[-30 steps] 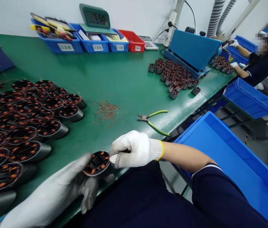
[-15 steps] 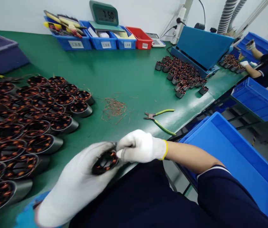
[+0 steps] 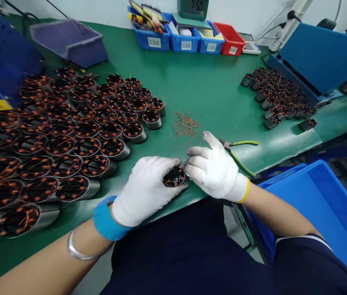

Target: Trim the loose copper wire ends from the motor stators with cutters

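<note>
A motor stator (image 3: 174, 177), a short dark metal ring with copper windings inside, sits in my left hand (image 3: 149, 186), which wears a white glove. The gloved fingers and thumb wrap round its sides, and its open top faces up. Just to the right, my right hand (image 3: 215, 166), also gloved, has its fingers loosely bent and apart, with the fingertips close to the stator's rim. Whether they touch it I cannot tell. Green-handled cutting pliers (image 3: 233, 149) lie spread on the table beyond my right hand. Behind both hands is a small heap of copper wire clippings (image 3: 186, 125).
Many similar stators (image 3: 69, 164) stand in rows at the left, with a purple bin (image 3: 84, 47) behind them. Another group of stators (image 3: 281, 98) stands by a blue machine (image 3: 330, 57). Labelled tool boxes (image 3: 155, 41) line the wall. A blue crate (image 3: 318, 205) is at the right.
My right hand has come off the stator's edge and its fingers have spread from a pinch. My left hand still holds the stator. The view has swung left.
</note>
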Tool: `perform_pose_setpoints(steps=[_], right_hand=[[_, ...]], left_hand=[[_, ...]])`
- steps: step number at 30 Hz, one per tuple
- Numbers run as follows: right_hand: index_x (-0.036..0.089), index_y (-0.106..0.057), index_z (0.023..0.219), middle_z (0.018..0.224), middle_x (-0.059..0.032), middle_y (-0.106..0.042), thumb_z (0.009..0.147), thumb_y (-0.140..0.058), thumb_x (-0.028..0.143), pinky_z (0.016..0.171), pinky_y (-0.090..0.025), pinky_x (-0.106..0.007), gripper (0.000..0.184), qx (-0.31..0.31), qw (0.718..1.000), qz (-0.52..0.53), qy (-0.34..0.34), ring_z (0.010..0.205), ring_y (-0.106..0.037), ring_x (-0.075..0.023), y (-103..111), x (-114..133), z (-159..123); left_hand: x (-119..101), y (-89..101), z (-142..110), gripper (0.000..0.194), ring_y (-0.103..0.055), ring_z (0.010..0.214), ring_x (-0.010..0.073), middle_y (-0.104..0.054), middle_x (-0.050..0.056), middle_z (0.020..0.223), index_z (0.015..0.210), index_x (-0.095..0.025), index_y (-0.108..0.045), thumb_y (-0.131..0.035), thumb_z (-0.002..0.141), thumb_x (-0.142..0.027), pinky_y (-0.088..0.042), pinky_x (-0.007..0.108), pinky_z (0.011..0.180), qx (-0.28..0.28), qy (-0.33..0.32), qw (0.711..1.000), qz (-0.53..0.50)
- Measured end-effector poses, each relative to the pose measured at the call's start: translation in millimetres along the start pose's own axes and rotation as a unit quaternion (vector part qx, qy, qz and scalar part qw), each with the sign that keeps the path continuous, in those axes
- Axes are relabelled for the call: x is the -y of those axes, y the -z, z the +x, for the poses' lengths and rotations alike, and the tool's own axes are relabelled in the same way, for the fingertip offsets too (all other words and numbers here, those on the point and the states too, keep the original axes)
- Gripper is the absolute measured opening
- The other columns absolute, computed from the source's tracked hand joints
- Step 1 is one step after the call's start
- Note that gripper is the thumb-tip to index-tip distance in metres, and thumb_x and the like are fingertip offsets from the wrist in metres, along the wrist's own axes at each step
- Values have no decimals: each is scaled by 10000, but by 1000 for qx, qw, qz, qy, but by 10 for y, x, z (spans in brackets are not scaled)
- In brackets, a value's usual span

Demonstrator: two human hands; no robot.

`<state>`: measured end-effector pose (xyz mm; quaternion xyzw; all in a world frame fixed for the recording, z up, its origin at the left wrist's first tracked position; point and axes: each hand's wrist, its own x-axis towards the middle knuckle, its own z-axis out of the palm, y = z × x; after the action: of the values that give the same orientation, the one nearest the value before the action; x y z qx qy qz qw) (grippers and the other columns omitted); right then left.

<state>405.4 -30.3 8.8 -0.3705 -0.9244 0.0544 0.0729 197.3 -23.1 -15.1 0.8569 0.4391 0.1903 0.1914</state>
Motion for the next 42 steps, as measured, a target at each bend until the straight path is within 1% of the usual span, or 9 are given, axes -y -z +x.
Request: perform_pose_setpoints(steps=[8,12,14,19,25,32,36,39,42], right_hand=[[207,-679,1021,1069,-99,-688,922,-432,394,1148,-267,-521,324,1,995,4,-96,1169,-568,-246,175,-513,-340],[100,-384,1450,1489,-231,-384,576,-725,670,1062,-391,-538,1098,27,955,-42,-292,1356,-388,-404,219,-770,-817],[60,-272,1503,1542,-264,-272,516,-742,685,1068,-377,-561,1260,68,932,-58,-352,1400,-301,-446,194,-831,-1018],[106,-368,1471,1495,-198,-393,725,-594,640,1077,-383,-521,945,91,936,-38,-338,1368,-374,-383,173,-905,-1190],[160,-298,1511,1528,-196,-337,557,-732,605,996,-443,-534,1138,151,920,-48,-359,1343,-389,-414,279,-980,-1152],[203,-620,1182,1047,-119,-624,718,-576,489,636,-476,-373,547,213,890,-171,-364,832,-631,-297,343,-774,-904],[112,-627,1055,1025,-183,-612,820,-452,373,704,-480,-418,393,123,894,-229,-364,887,-614,-333,99,-737,-793],[82,-527,1259,1232,-200,-568,827,-433,294,909,-467,-452,490,-19,939,-128,-318,1121,-554,-339,-78,-786,-818],[93,-394,1392,1238,-176,-566,820,-437,266,974,-447,-445,599,-134,934,35,-330,1123,-559,-291,-78,-651,-787]], left_hand=[[23,21,39,381,-605,861,310,-659,104,901,929,-183,-626,-670,713,-494,-478,457,797,34,78,996,33],[31,68,72,401,-593,913,319,-652,107,947,961,-177,-606,-663,693,-471,-489,480,830,19,105,994,-12],[30,82,96,331,-604,907,298,-653,95,942,940,-187,-626,-639,703,-418,-496,466,846,31,121,991,-48],[59,61,131,172,-616,843,253,-654,65,869,839,-209,-655,-563,736,-311,-507,418,826,46,134,987,-74],[128,34,129,213,-606,854,234,-644,56,857,859,-202,-641,-502,808,-355,-490,390,836,31,128,987,-95],[147,-11,150,219,-584,793,221,-623,49,807,814,-199,-618,-492,811,-378,-478,379,795,17,144,981,-129],[150,-48,142,227,-579,791,219,-620,48,804,830,-197,-609,-484,839,-385,-471,367,780,8,138,982,-125],[153,-66,140,237,-576,793,220,-621,50,803,835,-196,-609,-474,860,-389,-462,364,779,7,135,984,-113],[152,-73,147,245,-576,798,220,-627,50,810,840,-197,-615,-469,871,-390,-456,361,785,8,131,986,-106]])
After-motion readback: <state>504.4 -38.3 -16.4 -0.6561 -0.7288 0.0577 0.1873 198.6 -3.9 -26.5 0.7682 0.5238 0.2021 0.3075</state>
